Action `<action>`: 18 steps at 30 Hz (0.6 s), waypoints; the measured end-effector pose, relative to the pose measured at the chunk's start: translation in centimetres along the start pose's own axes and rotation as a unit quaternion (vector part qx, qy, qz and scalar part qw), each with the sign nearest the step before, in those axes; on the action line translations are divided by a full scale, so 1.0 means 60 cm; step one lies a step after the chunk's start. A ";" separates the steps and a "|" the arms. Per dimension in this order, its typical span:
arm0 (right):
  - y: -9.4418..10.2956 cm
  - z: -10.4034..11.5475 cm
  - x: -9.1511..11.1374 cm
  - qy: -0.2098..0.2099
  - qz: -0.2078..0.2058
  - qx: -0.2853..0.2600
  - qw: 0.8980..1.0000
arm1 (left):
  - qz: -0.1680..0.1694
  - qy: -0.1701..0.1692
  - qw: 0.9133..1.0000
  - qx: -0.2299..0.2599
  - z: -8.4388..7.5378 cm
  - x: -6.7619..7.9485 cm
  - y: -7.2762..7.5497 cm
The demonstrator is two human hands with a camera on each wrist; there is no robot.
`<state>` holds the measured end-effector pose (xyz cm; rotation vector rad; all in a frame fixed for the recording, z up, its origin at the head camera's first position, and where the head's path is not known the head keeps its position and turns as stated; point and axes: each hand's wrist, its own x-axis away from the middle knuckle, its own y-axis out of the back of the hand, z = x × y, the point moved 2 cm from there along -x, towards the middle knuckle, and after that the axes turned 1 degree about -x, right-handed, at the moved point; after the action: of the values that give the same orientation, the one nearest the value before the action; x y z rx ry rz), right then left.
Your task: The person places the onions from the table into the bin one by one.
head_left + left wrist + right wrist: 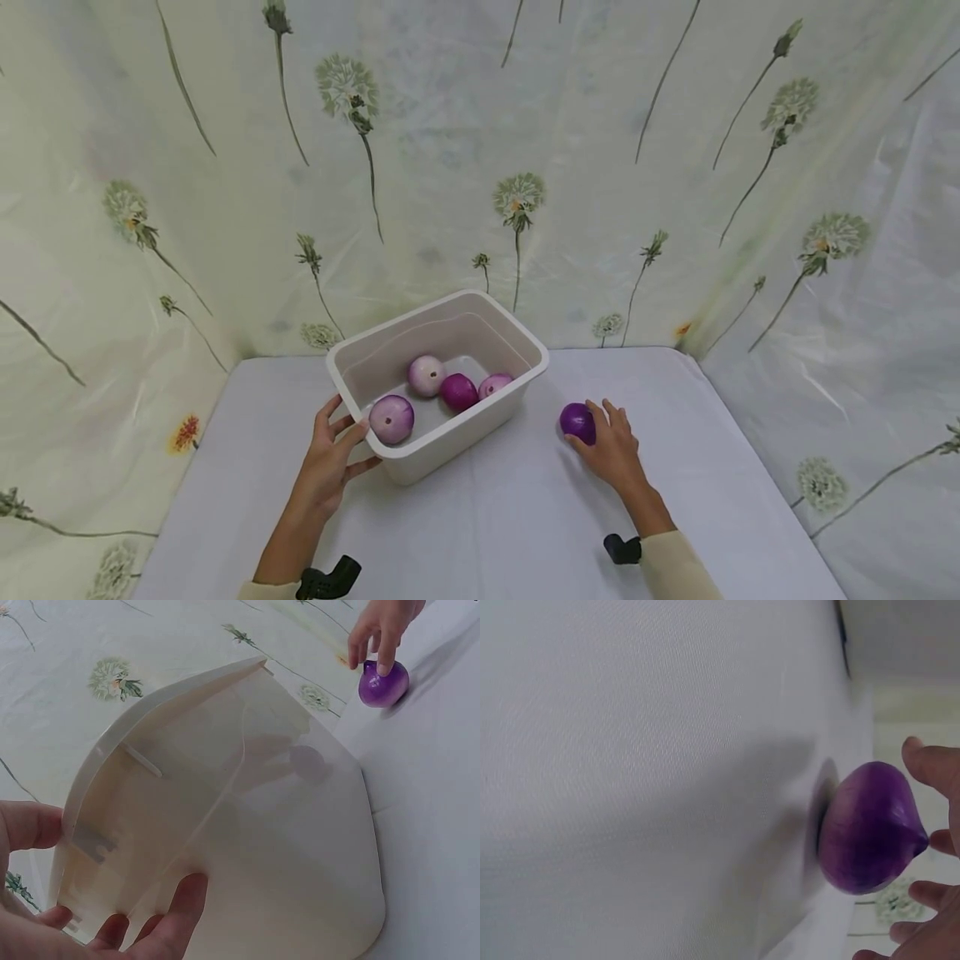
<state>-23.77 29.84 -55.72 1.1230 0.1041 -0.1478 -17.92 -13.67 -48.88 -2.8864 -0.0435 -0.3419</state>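
Note:
My left hand holds the near left corner of a white plastic bin, thumb at the rim and fingers against the outer wall. In the left wrist view, that bin fills the middle. Inside it lie several red onions, among them a pale purple onion and a deep magenta one. To the bin's right, a dark purple onion sits on the table, its pointed tip up. My right hand is over it with fingers spread about this onion; the thumb looks apart from its skin.
A white cloth covers the table. Behind it and along both sides hang pale curtains printed with dandelions. Black wrist mounts show at both cuffs.

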 end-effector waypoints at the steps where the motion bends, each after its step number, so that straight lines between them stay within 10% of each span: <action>1: -0.001 0.000 0.000 -0.003 0.003 0.000 1.000 | 0.000 0.001 1.000 0.002 0.000 0.000 0.000; 18: -0.016 -0.008 -0.003 -0.015 0.017 -0.017 1.000 | 0.002 0.002 1.000 0.006 0.002 0.002 -0.002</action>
<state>-24.13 29.90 -56.76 1.0883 0.0602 -0.1319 -17.76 -13.54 -48.95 -2.8733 -0.0401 -0.3458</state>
